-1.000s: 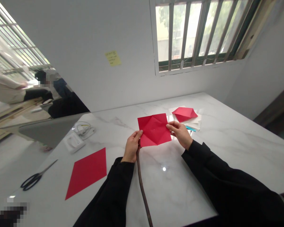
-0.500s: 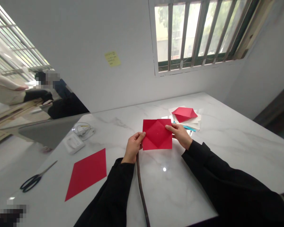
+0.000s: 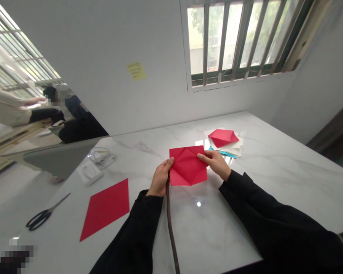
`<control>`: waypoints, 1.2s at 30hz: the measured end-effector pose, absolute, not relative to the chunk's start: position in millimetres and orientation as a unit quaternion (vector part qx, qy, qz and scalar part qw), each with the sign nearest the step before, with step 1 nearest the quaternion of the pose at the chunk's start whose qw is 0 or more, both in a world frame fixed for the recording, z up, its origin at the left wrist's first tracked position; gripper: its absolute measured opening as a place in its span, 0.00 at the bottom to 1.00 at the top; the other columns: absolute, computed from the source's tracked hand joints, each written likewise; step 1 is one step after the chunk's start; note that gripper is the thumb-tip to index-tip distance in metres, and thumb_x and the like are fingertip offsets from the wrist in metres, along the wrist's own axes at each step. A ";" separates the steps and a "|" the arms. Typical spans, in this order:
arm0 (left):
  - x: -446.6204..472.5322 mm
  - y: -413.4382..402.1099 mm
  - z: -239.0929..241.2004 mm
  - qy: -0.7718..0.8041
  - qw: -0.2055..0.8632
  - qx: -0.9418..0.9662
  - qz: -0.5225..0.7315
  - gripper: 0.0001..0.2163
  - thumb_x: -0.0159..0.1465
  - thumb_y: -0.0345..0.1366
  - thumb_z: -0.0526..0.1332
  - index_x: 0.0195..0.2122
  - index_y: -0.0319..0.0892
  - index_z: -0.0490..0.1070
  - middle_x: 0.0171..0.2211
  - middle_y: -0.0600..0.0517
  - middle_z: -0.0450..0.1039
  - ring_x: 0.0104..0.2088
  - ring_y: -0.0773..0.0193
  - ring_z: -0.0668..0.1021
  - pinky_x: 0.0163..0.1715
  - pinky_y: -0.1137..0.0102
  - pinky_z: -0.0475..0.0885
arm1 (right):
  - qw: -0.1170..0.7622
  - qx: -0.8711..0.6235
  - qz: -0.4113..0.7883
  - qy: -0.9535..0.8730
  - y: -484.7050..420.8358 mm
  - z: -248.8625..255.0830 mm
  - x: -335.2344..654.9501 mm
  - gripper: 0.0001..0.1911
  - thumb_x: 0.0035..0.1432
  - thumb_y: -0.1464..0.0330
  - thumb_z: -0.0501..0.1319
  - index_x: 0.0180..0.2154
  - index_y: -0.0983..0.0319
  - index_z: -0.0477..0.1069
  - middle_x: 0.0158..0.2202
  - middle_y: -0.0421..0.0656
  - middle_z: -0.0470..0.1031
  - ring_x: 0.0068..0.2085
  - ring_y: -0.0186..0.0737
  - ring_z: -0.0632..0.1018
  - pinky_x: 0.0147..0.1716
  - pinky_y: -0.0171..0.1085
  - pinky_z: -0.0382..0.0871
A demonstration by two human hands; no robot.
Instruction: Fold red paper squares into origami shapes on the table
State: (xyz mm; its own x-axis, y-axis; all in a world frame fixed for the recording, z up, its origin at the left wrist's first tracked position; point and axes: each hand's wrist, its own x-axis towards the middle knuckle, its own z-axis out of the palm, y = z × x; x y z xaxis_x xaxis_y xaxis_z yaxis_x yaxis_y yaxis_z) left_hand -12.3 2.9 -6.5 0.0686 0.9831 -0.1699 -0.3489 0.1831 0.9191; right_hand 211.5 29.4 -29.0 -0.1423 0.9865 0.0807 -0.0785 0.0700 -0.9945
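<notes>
red paper sheet (image 3: 188,167), squarish, diamond-shaped crease around middle, small pale dot at centre, stretched between fingers, left edge under left thumb (image 3: 169,163), upper right part under right thumb (image 3: 202,157)

A square sheet of creased red paper (image 3: 188,167) is held above a white, grey-veined tabletop (image 3: 208,232), its left edge pinched by the left hand (image 3: 159,178) and its right side by the right hand (image 3: 216,163). A diamond outline is formed by its folds. A flat red paper sheet (image 3: 107,208) is laid to the left, near black-handled metal scissors (image 3: 47,213). A white square plastic box (image 3: 90,172) is set beside a coiled pale cable (image 3: 101,156). Farther back, a folded red paper piece (image 3: 223,137) is rested on off-white papers (image 3: 232,147), with a bright blue strip (image 3: 229,154) partly exposed. A yellow note (image 3: 136,71) is stuck on the wall (image 3: 154,102).
</notes>
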 end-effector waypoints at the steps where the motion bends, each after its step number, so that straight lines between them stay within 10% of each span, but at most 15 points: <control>1: -11.7 2.3 -5.9 0.440 0.632 0.364 0.524 0.20 0.53 0.48 0.75 0.38 0.40 0.75 0.29 0.51 0.79 0.25 0.64 0.77 0.24 0.71 0.71 | 0.500 -0.424 0.536 -0.532 29.6 -29.5 211.6 0.25 0.51 0.45 0.70 0.34 0.61 0.80 0.29 0.42 0.80 0.29 0.40 0.76 0.27 0.37 0.64; 8: -13.6 1.8 -5.8 0.497 0.600 0.410 0.475 0.21 0.54 0.50 0.74 0.39 0.43 0.71 0.22 0.60 0.67 0.17 0.75 0.67 0.15 0.81 0.58 | 0.543 -0.415 0.553 -0.475 36.1 -35.4 214.8 0.25 0.51 0.48 0.71 0.41 0.61 0.80 0.36 0.44 0.83 0.34 0.44 0.80 0.31 0.37 0.72; 36: -15.4 5.1 -9.9 0.498 0.606 0.397 0.477 0.21 0.51 0.49 0.76 0.37 0.43 0.71 0.24 0.60 0.62 0.19 0.77 0.65 0.16 0.83 0.56 | 0.588 -0.421 0.546 -0.423 37.9 -34.6 215.3 0.26 0.50 0.50 0.72 0.44 0.62 0.80 0.37 0.46 0.83 0.34 0.43 0.80 0.32 0.38 0.73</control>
State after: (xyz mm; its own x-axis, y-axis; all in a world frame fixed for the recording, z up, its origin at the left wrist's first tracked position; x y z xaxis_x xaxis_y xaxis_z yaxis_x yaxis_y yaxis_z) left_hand -15.4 5.1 -9.9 0.0506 0.9731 -0.2248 -0.1827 0.2303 0.9558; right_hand 215.3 37.9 -34.6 0.0451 0.9983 0.0374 -0.2855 0.0488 -0.9571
